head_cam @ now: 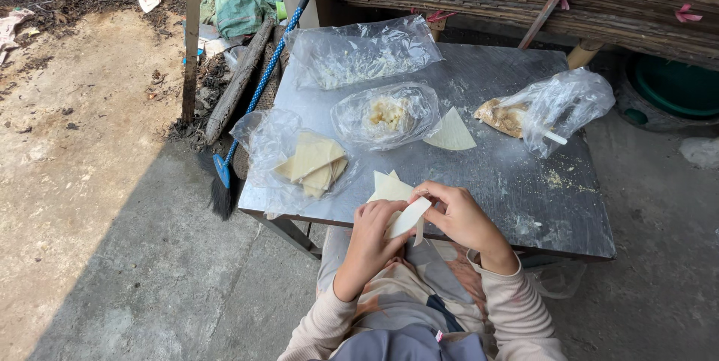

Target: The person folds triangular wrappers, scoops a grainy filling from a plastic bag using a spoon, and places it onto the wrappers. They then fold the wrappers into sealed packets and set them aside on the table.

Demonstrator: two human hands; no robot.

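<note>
My left hand [374,232] and my right hand [458,215] together hold a pale folded pastry sheet [408,219] just over the near edge of the grey metal table [517,181]. More thin triangular sheets [388,185] lie on the table right behind my hands. One loose triangular sheet [451,134] lies further back. A clear plastic bag with a lump of yellowish filling [386,114] sits in the table's middle. To the left, an open plastic bag holds a stack of pale sheets [313,162].
A crumpled clear bag [359,52] lies at the table's far left. Another bag with brownish food and a white stick [547,110] is at the right. A broom with a blue dotted handle [258,88] leans left of the table. A green tub [674,85] stands far right.
</note>
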